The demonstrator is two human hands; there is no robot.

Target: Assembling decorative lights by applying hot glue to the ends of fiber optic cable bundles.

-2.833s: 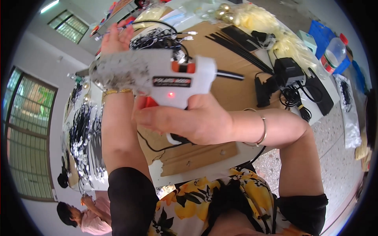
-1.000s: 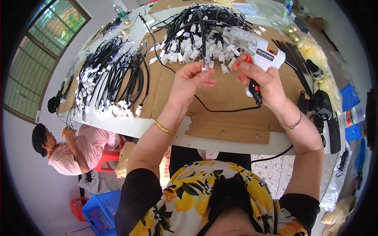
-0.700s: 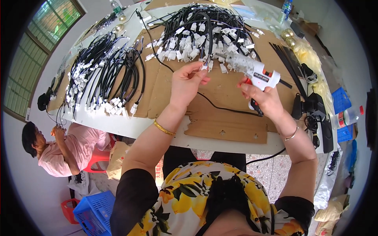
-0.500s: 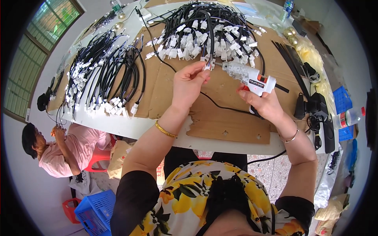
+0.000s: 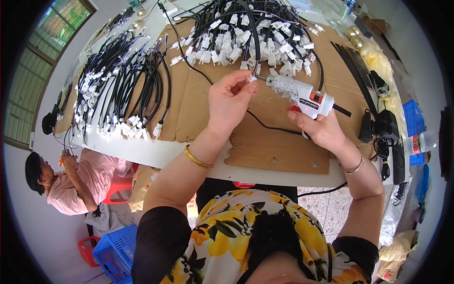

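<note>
Between the thumb and fingers of my left hand (image 5: 231, 100) is a white plug connector (image 5: 252, 77) at the end of a black cable. My right hand (image 5: 322, 128) grips a white hot glue gun (image 5: 299, 94) with a red-orange switch. The gun's nozzle points left and meets, or nearly meets, the wire end of the connector; glue is crusted around its front. A black glue stick (image 5: 342, 110) pokes out of its back. Beyond my hands lies a big heap of black cables (image 5: 227, 28) with white connectors.
More cables (image 5: 156, 90) lie in a bundle to the left on the cardboard (image 5: 279, 158). Black sticks (image 5: 352, 75), power adapters (image 5: 384, 125) and a plastic bottle (image 5: 422, 142) line the right side. A person in pink (image 5: 80, 182) sits at the left holding a cable.
The nozzle has come closer to the connector in my left hand. Both hands keep their grips. The whole view has shifted slightly.
</note>
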